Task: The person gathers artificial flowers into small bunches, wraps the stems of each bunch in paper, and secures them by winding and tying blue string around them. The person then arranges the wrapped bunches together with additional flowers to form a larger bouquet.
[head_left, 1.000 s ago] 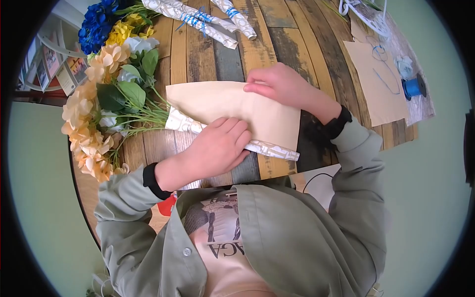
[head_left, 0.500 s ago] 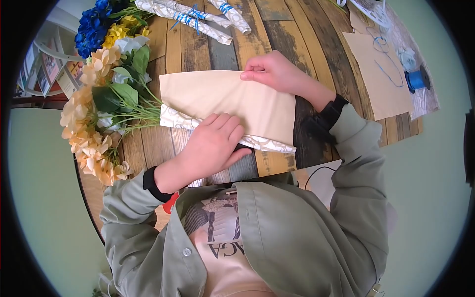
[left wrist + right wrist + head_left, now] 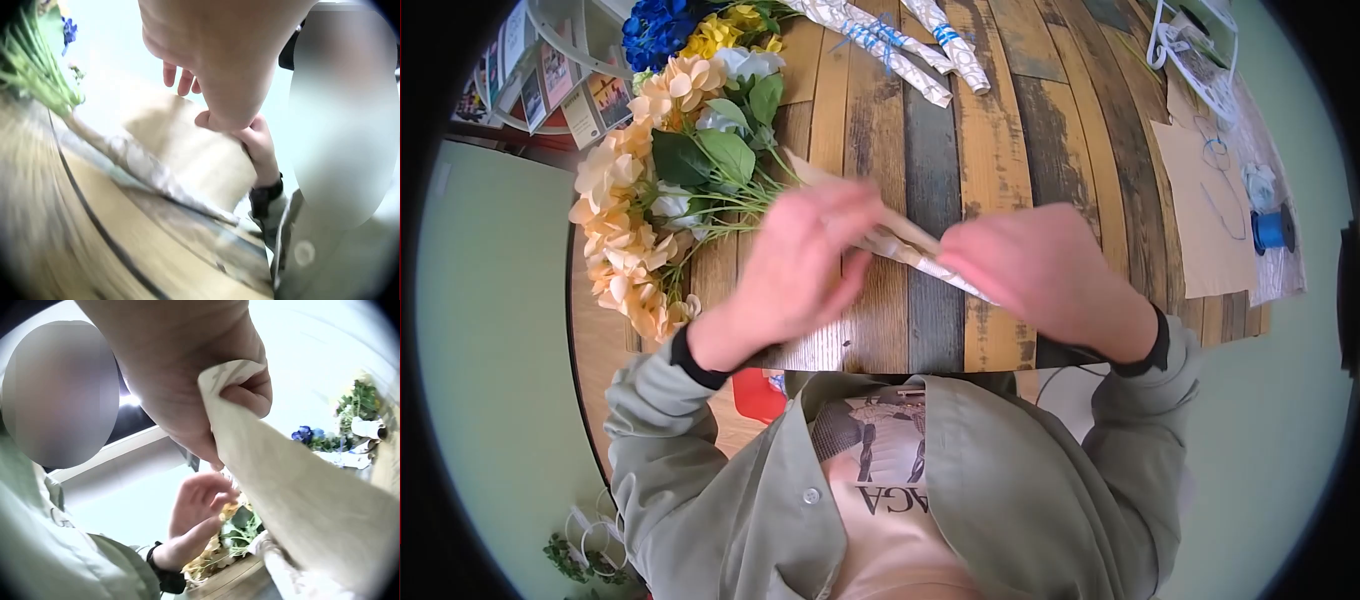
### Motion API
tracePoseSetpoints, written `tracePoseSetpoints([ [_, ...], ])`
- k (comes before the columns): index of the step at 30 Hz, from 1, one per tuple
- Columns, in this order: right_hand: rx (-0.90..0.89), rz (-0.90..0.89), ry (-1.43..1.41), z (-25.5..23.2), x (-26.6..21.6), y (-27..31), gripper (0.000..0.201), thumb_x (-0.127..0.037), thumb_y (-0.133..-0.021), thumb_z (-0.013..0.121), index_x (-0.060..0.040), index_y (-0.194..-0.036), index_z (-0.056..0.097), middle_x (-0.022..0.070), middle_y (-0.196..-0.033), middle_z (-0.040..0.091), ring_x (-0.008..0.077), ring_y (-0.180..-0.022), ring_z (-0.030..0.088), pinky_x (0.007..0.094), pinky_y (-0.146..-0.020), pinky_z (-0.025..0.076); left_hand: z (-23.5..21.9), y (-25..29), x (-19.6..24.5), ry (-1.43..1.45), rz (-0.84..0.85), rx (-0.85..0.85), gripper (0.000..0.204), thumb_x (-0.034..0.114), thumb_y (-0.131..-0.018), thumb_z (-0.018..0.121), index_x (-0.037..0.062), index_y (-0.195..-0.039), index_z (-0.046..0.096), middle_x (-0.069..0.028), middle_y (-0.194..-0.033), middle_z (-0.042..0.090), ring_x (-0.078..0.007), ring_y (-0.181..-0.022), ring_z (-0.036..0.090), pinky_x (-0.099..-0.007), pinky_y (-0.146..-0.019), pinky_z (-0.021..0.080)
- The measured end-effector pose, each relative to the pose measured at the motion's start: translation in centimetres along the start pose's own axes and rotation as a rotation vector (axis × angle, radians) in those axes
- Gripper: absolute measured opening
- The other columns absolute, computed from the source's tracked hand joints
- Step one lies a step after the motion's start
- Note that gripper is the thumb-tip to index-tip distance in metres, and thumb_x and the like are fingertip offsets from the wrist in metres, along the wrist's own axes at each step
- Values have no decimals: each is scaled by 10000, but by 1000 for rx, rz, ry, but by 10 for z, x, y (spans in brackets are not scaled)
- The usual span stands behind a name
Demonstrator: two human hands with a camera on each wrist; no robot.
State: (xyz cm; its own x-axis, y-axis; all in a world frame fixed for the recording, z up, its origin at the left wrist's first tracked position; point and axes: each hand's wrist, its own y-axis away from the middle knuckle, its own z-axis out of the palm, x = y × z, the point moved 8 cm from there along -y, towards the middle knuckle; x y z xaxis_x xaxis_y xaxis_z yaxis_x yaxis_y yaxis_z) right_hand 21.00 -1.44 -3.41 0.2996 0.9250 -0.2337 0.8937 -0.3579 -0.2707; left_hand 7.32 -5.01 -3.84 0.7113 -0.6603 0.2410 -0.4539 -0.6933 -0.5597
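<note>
My right hand [image 3: 1035, 265] grips the edge of the tan wrapping paper [image 3: 300, 487], holding it raised from the wooden table. A white patterned strip [image 3: 144, 165] of the paper is rolled along its lower side, around the flower stems. My left hand [image 3: 800, 260], blurred, hovers over the stem end of the roll; in the right wrist view its fingers are loosely bent with nothing between them. At the left end of the roll, the bouquet of peach flowers [image 3: 610, 180] and green leaves [image 3: 725, 155] spreads out on the table.
Wrapped stems [image 3: 905, 70] tied with blue ribbon lie at the far side, near blue flowers [image 3: 658, 35] and yellow flowers [image 3: 722, 35]. On the right are a flat tan sheet [image 3: 1205, 220], a spool of blue ribbon [image 3: 1273, 230] and a white wire item [image 3: 1195, 55].
The right hand has come toward the body, lifting and folding the paper's far edge over the roll. The left hand has risen from the roll and moved slightly away from the body.
</note>
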Motion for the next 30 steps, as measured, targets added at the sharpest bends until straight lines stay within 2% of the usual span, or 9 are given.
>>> tracePoseSetpoints([
  [3,-62,-40,-40,13,-29,4,185,-200,-808,649,-69,-933,610,20,-739,577,203,-588,590,299,-494,455,-12,-20,-11,-7,5,-76,532,10,-625,713,34,-1119,518,-142,-1121,535,-321,-1062,504,-420,-914,411],
  [4,-67,-38,-36,17,-34,4,185,-200,-808,649,-69,-933,610,20,-739,577,203,-588,590,299,-494,455,-2,-19,-9,-68,104,-237,480,26,-621,694,31,-1073,535,-124,-1077,546,-296,-1024,525,-410,-892,427],
  [7,-136,-86,-441,25,-42,5,227,-285,-891,541,-81,-803,492,66,-648,527,257,-587,586,364,-479,452,10,1,-9,-183,258,-460,366,62,-619,645,27,-974,562,-87,-971,561,-246,-930,563,-376,-832,464],
  [10,0,231,-385,30,10,4,256,-319,-885,548,-74,-821,514,72,-671,550,286,-602,589,384,-491,457,13,17,-2,-261,366,-508,267,88,-626,600,33,-885,572,-56,-869,563,-204,-837,585,-324,-759,495],
  [15,-230,277,-96,84,14,23,390,-421,-819,616,-41,-824,527,108,-715,569,274,-634,607,387,-528,481,22,45,0,-324,467,-556,232,96,-634,590,40,-857,565,-45,-852,559,-183,-828,587,-271,-715,509],
  [19,-303,276,-162,82,9,21,411,-437,-821,606,-39,-821,503,111,-752,547,303,-658,583,390,-538,462,28,50,1,-315,450,-495,168,134,-648,576,85,-804,535,-19,-824,513,-153,-825,560,-252,-704,492],
  [25,-248,223,-90,90,-14,28,347,-346,-755,660,-39,-792,503,89,-711,530,256,-621,575,363,-525,465,20,45,-2,-209,147,-563,297,88,-679,596,22,-969,587,-66,-952,573,-244,-907,582,-337,-771,505],
  [27,-219,215,79,92,-17,27,210,-165,-686,639,-27,-785,515,69,-657,542,191,-572,577,314,-479,453,18,42,-12,21,9,-760,356,92,-694,628,9,-1036,573,-94,-1007,568,-274,-955,569,-362,-798,485],
  [30,-253,160,223,90,-26,25,190,-111,-640,621,-26,-767,509,64,-636,532,169,-559,571,290,-458,439,6,-4,1,-62,37,-505,410,109,-696,661,15,-1082,558,-106,-1023,570,-283,-960,566,-359,-799,471],
])
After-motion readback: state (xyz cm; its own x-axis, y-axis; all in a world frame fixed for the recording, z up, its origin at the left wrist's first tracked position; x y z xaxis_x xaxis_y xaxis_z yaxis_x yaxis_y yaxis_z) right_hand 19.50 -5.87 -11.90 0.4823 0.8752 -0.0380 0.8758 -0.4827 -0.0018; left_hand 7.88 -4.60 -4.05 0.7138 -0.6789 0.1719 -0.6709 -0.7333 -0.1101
